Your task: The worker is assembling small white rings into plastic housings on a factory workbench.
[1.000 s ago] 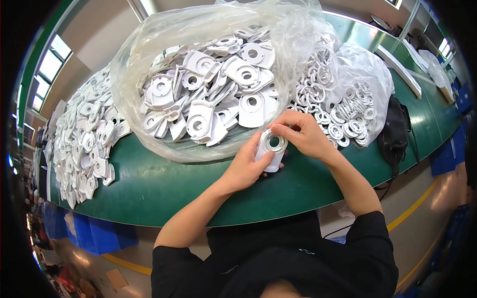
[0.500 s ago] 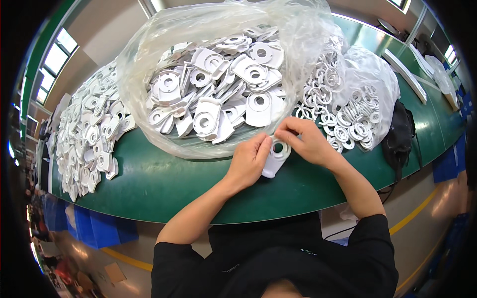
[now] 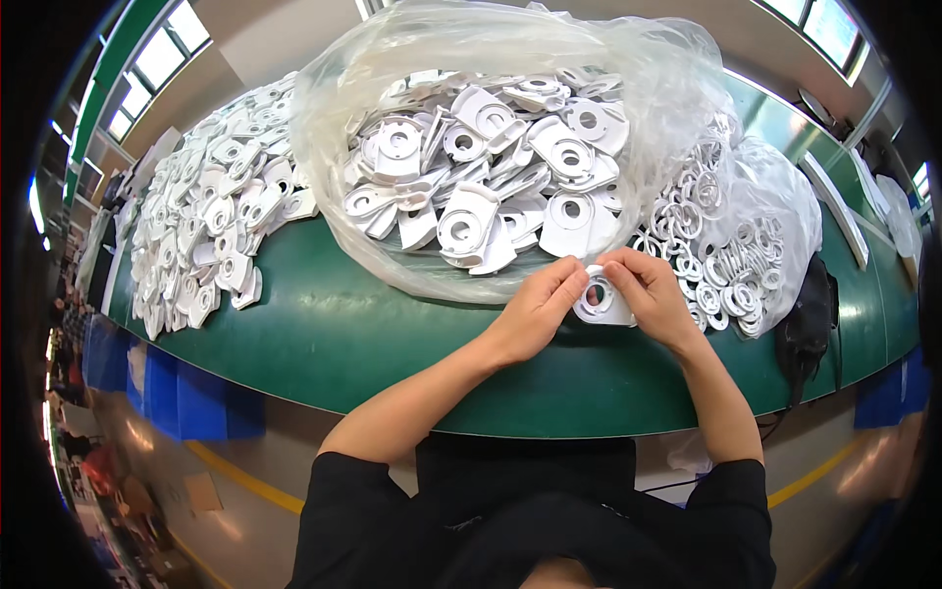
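Observation:
My left hand (image 3: 535, 310) and my right hand (image 3: 652, 297) pinch a white plastic part (image 3: 610, 313) between thumbs and fingers, one at each side. The part is a flat plate with a round hole and a raised collar around it. It is held just above the green table (image 3: 392, 378), in front of a large clear plastic bag (image 3: 432, 283). Many similar white plates (image 3: 467, 224) fill that bag. Beyond my right hand lies a heap of white rings (image 3: 703, 257). My fingers hide part of the plate's edges, so whether a ring sits on it is unclear.
A large pile of white plates (image 3: 211, 211) covers the table's left side. On the right are a second clear bag (image 3: 793, 187), a black pouch-like object (image 3: 807, 319) and a long white bar (image 3: 834, 211). Blue bins (image 3: 186, 393) stand below the left table edge.
The plate has turned in my hands; its long end, pointing toward me before, is now angled to the right. My right hand has moved down its side. The whole view has shifted.

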Demonstrator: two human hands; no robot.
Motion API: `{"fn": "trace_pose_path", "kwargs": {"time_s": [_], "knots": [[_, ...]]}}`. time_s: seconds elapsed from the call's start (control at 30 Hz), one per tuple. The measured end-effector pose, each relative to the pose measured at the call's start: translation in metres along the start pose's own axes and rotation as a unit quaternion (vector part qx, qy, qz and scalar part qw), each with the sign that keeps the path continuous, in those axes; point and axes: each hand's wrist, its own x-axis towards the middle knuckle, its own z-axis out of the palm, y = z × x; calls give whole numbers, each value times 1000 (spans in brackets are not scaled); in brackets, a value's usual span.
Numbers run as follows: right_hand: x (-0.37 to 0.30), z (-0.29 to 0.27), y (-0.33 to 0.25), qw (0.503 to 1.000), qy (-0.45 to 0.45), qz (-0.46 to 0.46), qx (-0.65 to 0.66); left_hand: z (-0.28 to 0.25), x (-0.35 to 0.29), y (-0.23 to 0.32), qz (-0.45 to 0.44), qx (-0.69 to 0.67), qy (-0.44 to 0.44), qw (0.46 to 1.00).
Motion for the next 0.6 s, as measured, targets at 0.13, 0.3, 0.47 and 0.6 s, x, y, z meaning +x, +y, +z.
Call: {"fn": "trace_pose_path", "kwargs": {"time_s": [0.13, 0.3, 0.47, 0.6], "knots": [[1, -3, -1, 998, -28, -29, -54, -7, 1, -3, -25, 95, -27, 995], [0, -7, -2, 996, -36, -42, -75, -12, 4, -12, -65, 39, -86, 993], [1, -4, -1, 995, -31, -35, -90, -7, 0, -11, -61, 56, -30, 996], [-4, 9, 2, 994, 0, -41, -97, -5, 0, -4, -18, 259, 43, 965]]}}
